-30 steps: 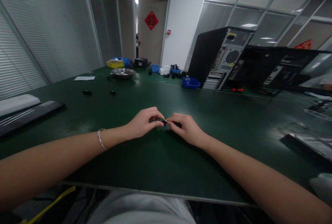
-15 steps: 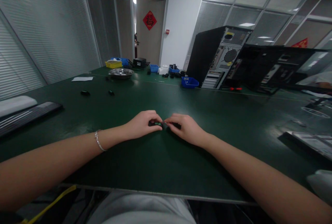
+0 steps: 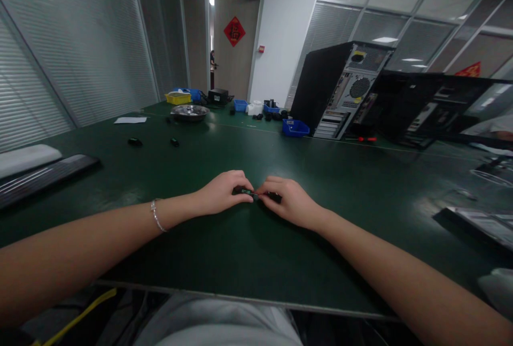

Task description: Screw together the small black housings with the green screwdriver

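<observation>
Over the bench (image 3: 256,260), a small electronic part (image 3: 246,192) is held in the left fingers (image 3: 242,179), just beside the right fingers (image 3: 274,179). To their left, a keyboard (image 3: 60,173) is placed; behind it, a paper sheet (image 3: 130,120) is laid, with a bowl (image 3: 189,114) to its right. Farther right, a bin (image 3: 295,129) is set beside a computer tower (image 3: 326,86).

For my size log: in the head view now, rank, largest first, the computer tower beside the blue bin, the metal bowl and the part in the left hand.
Computer tower
Metal bowl
Part, partly hidden by left hand; full size unsure
</observation>
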Demonstrator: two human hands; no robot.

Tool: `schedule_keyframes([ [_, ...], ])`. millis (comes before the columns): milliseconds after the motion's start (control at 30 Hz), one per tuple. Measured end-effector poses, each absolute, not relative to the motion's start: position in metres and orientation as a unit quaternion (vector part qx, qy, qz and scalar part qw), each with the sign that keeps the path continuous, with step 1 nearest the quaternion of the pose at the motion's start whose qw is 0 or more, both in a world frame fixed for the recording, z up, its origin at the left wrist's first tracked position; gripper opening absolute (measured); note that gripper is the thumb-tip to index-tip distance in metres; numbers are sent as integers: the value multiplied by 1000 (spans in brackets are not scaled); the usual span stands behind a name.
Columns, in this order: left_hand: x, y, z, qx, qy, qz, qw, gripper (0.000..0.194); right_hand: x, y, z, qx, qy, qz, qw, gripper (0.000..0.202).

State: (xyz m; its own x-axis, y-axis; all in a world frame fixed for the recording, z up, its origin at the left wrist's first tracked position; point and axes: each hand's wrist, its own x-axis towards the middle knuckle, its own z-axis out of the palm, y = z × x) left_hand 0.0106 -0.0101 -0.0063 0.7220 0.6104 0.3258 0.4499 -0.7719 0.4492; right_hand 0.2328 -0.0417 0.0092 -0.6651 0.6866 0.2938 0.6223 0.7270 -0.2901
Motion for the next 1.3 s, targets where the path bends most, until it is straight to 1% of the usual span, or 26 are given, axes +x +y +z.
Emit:
schedule_keyframes([
  [300, 11, -13, -6, 910, 286, 247, 170, 18, 230, -45, 11, -352, -911, 85, 200, 14],
  [700, 11, -12, -8, 899, 280, 278, 191, 17, 228, -43, 6, -338, -908, 92, 231, 7],
  [1033, 12, -14, -6, 882, 316, 292, 193, 16, 224, -42, 3, -370, -889, 95, 253, 15],
  [1300, 14, -15, -5, 868, 339, 303, 201, 15, 222, -40, 0, -387, -879, 95, 262, 17],
])
